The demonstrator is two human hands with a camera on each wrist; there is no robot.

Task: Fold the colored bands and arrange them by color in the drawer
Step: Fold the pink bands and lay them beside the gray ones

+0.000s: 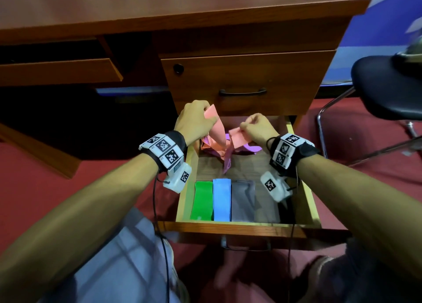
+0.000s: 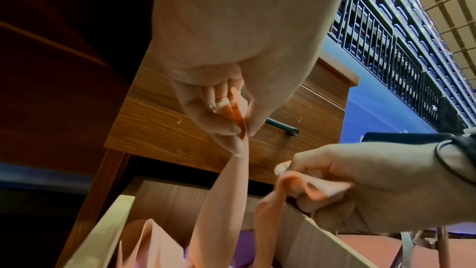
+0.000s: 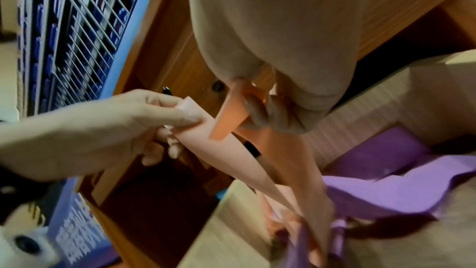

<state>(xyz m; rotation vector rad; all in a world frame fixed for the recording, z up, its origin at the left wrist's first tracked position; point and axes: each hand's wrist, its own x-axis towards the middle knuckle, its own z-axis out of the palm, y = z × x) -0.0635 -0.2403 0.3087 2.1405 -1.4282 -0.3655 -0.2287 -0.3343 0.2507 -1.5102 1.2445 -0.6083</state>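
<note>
An orange band (image 1: 218, 131) hangs over the back of the open drawer (image 1: 182, 202). My left hand (image 1: 196, 120) pinches one end of it (image 2: 239, 117) between thumb and fingers. My right hand (image 1: 258, 129) pinches the other end (image 3: 229, 117), a little lower. Under the orange band lies a crumpled pile of purple bands (image 3: 386, 186) and more orange ones (image 1: 205, 145). At the front of the drawer lie three folded bands side by side: green (image 1: 202, 200), blue (image 1: 221, 199) and grey (image 1: 243, 200).
The closed upper drawer (image 1: 246, 79) with its dark handle (image 1: 242, 92) is just behind my hands. A black chair (image 1: 388, 86) stands at the right. The red floor (image 1: 45, 188) surrounds the desk. The drawer's front right part is bare wood.
</note>
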